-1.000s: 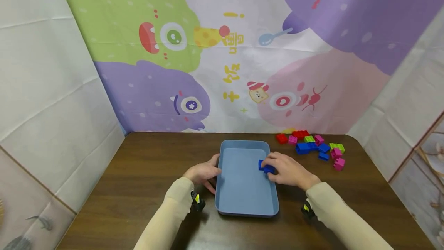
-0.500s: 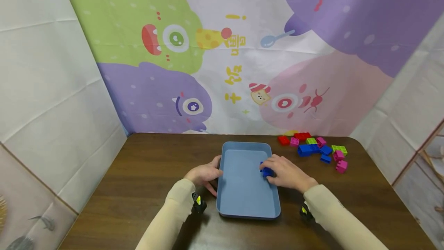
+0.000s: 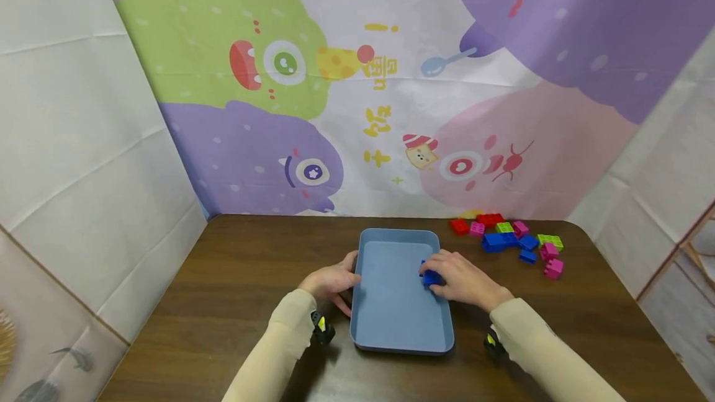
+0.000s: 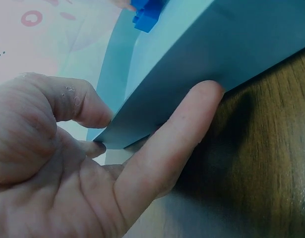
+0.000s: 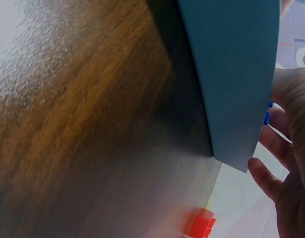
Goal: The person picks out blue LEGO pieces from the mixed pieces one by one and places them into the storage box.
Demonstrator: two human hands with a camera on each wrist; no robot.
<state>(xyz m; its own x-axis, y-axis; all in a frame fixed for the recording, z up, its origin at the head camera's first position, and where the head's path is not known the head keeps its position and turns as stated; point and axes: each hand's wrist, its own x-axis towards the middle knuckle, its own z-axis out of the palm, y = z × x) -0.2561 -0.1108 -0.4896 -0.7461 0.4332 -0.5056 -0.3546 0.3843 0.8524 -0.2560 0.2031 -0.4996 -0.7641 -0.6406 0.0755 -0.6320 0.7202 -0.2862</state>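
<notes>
A shallow blue-grey tray (image 3: 399,309) lies on the table. My left hand (image 3: 331,279) holds its left side, thumb at the rim; in the left wrist view a straight finger (image 4: 192,116) lies against the tray's outer wall (image 4: 231,44). Reaching over the right rim, my right hand (image 3: 466,279) pinches a blue toy building brick (image 3: 431,278) inside the tray between thumb and fingers. Only bits of that blue brick (image 5: 267,118) show in the right wrist view, behind the tray wall (image 5: 236,74). The fingers cover much of it from above.
Loose building bricks lie at the back right of the table: blue bricks (image 3: 497,242), red bricks (image 3: 490,220), pink bricks (image 3: 553,268) and green bricks (image 3: 550,241). A cartoon-printed cloth (image 3: 380,191) hangs along the far edge of the brown wooden table (image 3: 251,253).
The right hand, with the blue brick, has shifted slightly toward the near end of the tray. The left hand stays at the tray's left side. The whole view has shifted slightly.
</notes>
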